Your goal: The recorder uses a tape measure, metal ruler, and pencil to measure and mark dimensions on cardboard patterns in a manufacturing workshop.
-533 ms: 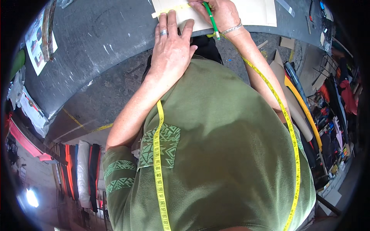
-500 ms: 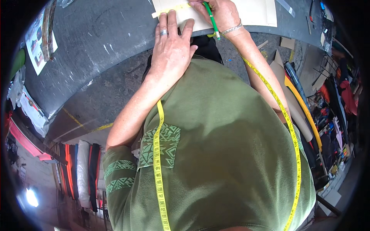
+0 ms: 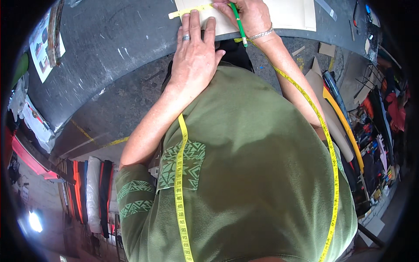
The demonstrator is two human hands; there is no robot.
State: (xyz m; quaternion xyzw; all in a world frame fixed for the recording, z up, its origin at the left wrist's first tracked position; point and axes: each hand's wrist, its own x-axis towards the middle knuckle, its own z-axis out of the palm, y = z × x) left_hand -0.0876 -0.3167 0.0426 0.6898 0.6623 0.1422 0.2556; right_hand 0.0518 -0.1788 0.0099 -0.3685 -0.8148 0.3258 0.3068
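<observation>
A cream sheet of paper or card (image 3: 291,16) lies at the near edge of the dark work table (image 3: 126,37). My left hand (image 3: 192,59) rests on it, fingers stretched out, their tips at a yellow tape measure (image 3: 198,9) laid across the sheet. The tape's pale end sticks out left of the fingers. In my right hand (image 3: 256,19) is a green pencil (image 3: 240,27), eraser end toward me; its point is hidden. The right thumb and fingertips are by the tape near the frame's top edge. The tape's long part hangs round my neck and down both sides of my green shirt.
A printed sheet (image 3: 40,61) lies on the table's left, under a worn strip (image 3: 55,35). A clear ruler (image 3: 326,9) is at the right. Fabric rolls (image 3: 93,192) stand at lower left; long rolls and clutter (image 3: 345,118) line the right side.
The sheet and both hands appear almost unmoved. The view has shifted very slightly, and the pencil is a little more upright and to the left.
</observation>
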